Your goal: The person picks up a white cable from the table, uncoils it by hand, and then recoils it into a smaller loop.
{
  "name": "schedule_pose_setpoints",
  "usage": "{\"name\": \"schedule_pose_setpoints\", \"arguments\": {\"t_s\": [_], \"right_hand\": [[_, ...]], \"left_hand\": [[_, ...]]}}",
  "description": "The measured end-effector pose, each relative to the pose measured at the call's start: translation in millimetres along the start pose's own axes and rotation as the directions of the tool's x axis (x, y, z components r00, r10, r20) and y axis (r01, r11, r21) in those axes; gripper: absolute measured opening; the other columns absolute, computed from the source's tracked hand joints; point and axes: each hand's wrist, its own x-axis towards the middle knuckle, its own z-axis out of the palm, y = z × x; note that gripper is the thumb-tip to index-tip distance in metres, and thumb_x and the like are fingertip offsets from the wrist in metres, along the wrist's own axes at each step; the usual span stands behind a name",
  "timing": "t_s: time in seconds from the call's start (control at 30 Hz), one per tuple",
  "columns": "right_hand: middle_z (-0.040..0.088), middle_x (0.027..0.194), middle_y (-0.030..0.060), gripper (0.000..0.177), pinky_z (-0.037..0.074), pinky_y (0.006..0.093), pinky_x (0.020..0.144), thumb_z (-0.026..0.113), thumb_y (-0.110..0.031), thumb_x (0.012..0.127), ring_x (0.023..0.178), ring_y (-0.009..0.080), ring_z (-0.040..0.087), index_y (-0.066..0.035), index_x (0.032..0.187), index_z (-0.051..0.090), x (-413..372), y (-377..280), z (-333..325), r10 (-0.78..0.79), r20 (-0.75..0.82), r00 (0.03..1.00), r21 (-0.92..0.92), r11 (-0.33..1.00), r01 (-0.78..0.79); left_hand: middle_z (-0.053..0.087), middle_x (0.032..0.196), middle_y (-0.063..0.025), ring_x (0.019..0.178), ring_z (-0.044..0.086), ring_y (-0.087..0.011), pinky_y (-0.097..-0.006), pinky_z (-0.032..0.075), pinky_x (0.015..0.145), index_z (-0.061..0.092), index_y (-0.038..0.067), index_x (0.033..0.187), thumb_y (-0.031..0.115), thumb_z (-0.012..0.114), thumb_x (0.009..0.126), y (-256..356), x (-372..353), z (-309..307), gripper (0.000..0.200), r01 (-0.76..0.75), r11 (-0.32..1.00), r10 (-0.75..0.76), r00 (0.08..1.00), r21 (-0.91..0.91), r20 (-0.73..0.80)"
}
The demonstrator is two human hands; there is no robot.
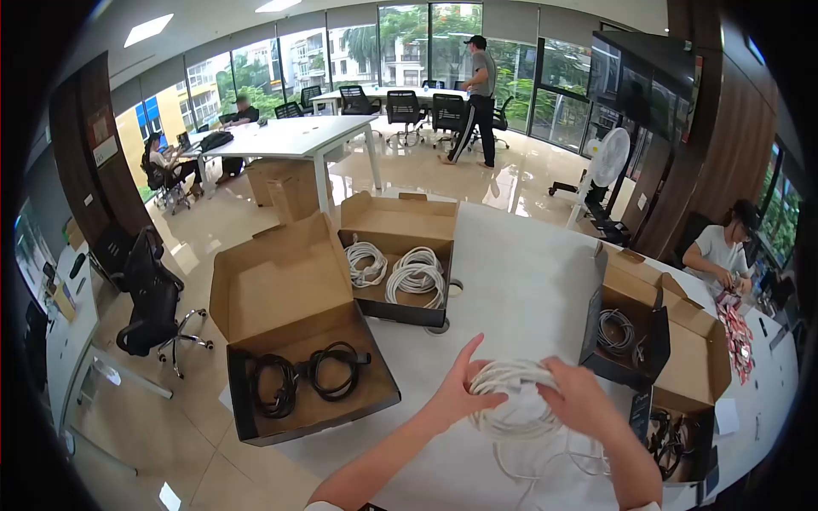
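A coil of white cable (pixel 515 424) is held up between both hands over the front of the white table. My left hand (pixel 464 392) grips its left side, thumb raised and fingers around the loops. On the right side, my right hand (pixel 579 393) closes over the coil. Loose cable (pixel 554 464) trails beneath it. Left of my hands stands an open box (pixel 375 407) with black coiled cables (pixel 339 371) inside. Behind it, another open box (pixel 426 313) contains several white cable coils (pixel 416 278).
To the right are an open box with grey cable (pixel 615 330) and another with dark cables (pixel 669 441). A person (pixel 724 255) sits at the right beside red packets (pixel 737 341). An office chair (pixel 153 298) is at left; a fan (pixel 608 160) stands beyond the table (pixel 503 255).
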Motion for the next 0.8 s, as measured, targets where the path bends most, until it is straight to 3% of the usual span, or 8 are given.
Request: {"name": "schedule_pose_setpoints", "arguments": {"t_s": [0.07,0.17,0.27,0.3,0.43,0.5,0.63,0.8], "right_hand": [[0.064,0.084,0.0235,0.027,0.047,0.047,0.071,0.06,-0.009,0.086,0.082,0.0451,0.06,-0.002,0.11,0.051,10.5,0.3,-19.0,-0.06,-0.022,0.998,-0.035,0.998,0.059],[0.062,0.082,0.0248,0.024,0.046,0.0432,0.067,0.058,-0.007,0.088,0.081,0.0451,0.06,0.0,0.11,0.051,75.9,-20.8,-5.4,-0.093,-0.271,0.958,0.048,0.993,0.11],[0.064,0.082,0.0169,0.027,0.048,0.0368,0.065,0.057,-0.011,0.09,0.073,0.0291,0.063,0.002,0.113,0.052,146.3,-23.9,6.3,-0.122,-0.403,0.907,0.243,0.941,0.235],[0.064,0.082,0.0134,0.028,0.048,0.0352,0.065,0.057,-0.012,0.09,0.071,0.0224,0.063,0.003,0.113,0.052,175.6,-21.2,19.3,-0.17,-0.449,0.877,0.294,0.899,0.325],[0.064,0.083,0.0092,0.023,0.049,0.0336,0.066,0.056,-0.012,0.089,0.073,0.0173,0.06,0.002,0.108,0.058,287.5,-22.2,91.3,0.12,-0.2,0.972,0.679,0.732,0.05],[0.066,0.085,0.0147,0.022,0.05,0.0381,0.07,0.057,-0.013,0.087,0.078,0.0257,0.064,0.001,0.103,0.061,334.3,-14.3,137.5,0.208,-0.134,0.969,0.685,0.726,-0.061],[0.065,0.076,0.016,0.02,0.05,0.0372,0.064,0.055,-0.014,0.082,0.073,0.0238,0.065,0.002,0.088,0.065,389.4,-0.5,212.6,0.264,-0.147,0.953,0.45,0.876,-0.173],[0.065,0.089,0.0246,0.026,0.05,0.0457,0.073,0.059,-0.019,0.079,0.087,0.0391,0.063,0.004,0.093,0.062,398.0,-10.0,266.9,0.066,-0.173,0.983,0.155,0.987,-0.039]], "left_hand": [[0.048,0.133,-0.0103,0.12,0.048,-0.0189,-0.0324,0.045,0.093,0.011,0.015,0.15,0.022,0.062,0.092,-25.0,10.4,-0.5,0.078,-0.231,0.922,0.218,0.973,-0.311,-0.078],[0.057,0.114,-0.0083,0.104,0.053,-0.0144,-0.0301,0.046,0.087,0.028,0.009,0.142,0.014,0.056,0.095,-61.8,26.5,-56.0,0.055,-0.223,0.686,0.037,0.961,-0.693,-0.273],[0.056,0.096,-0.0042,0.084,0.052,-0.0092,-0.0258,0.046,0.076,0.044,0.006,0.127,0.014,0.051,0.097,-140.7,34.4,-70.9,0.032,-0.352,0.936,0.324,0.879,-0.018,-0.351],[0.055,0.092,-0.0028,0.08,0.05,-0.0082,-0.0242,0.044,0.072,0.047,0.006,0.124,0.014,0.05,0.098,-137.3,32.1,-71.6,0.028,-0.3,0.954,0.29,0.915,0.008,-0.279],[0.047,0.071,0.0045,0.06,0.039,-0.0036,-0.0195,0.033,0.053,0.055,0.004,0.11,0.012,0.049,0.098,-119.1,21.6,-62.1,0.016,-0.138,0.989,0.143,0.983,0.05,-0.115],[0.043,0.065,0.0073,0.058,0.036,-0.0029,-0.0196,0.03,0.052,0.057,0.003,0.107,0.011,0.05,0.098,-126.6,22.1,-69.6,0.015,-0.083,0.996,0.08,0.993,-0.021,-0.091],[0.044,0.066,0.0064,0.057,0.035,-0.0023,-0.0193,0.029,0.05,0.058,0.004,0.104,0.009,0.051,0.097,-127.4,26.2,-77.8,0.012,-0.043,0.993,0.031,0.993,-0.113,-0.112],[0.05,0.076,0.0056,0.065,0.042,-0.0031,-0.0194,0.034,0.056,0.058,0.001,0.108,0.004,0.051,0.096,-145.5,28.7,-74.1,0.014,-0.053,0.999,0.052,0.994,-0.009,-0.097]]}}
